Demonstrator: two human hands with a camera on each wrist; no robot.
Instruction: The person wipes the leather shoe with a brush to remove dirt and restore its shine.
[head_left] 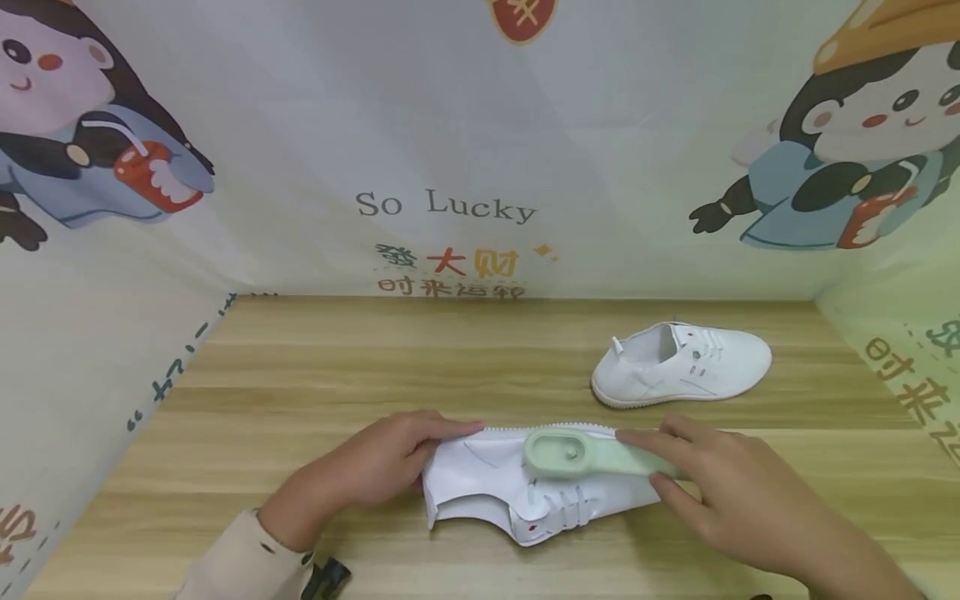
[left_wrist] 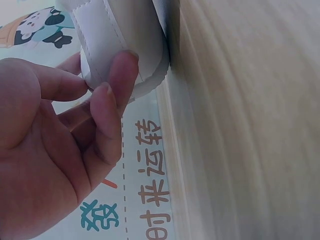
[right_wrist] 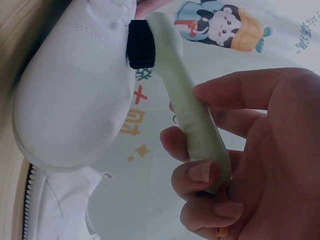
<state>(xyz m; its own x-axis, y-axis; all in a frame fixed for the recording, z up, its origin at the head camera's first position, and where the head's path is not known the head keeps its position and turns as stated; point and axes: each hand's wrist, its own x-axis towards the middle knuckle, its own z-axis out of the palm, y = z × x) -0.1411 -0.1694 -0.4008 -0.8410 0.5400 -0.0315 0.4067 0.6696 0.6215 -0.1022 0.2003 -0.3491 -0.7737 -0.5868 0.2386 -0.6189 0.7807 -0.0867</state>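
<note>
A white lace-up shoe [head_left: 480, 467] lies tilted on its side, its toothed sole edge facing away from me and its opening toward me. My left hand [head_left: 386, 458] holds it by the heel; in the left wrist view thumb and fingers pinch the heel end [left_wrist: 125, 35]. With my right hand [head_left: 738, 492] I grip the handle of a pale green brush [head_left: 558, 454]. Its black bristles [right_wrist: 141, 44] meet the upper of the shoe in the right wrist view, while the head view shows only the brush's back, which has an oval recess.
A second white shoe [head_left: 720, 362] stands upright farther back on the right, toe pointing right. Wood-grain board [head_left: 315, 358] covers the work surface. Printed cloth walls [head_left: 450, 150] with cartoon figures and lettering enclose the back and both sides.
</note>
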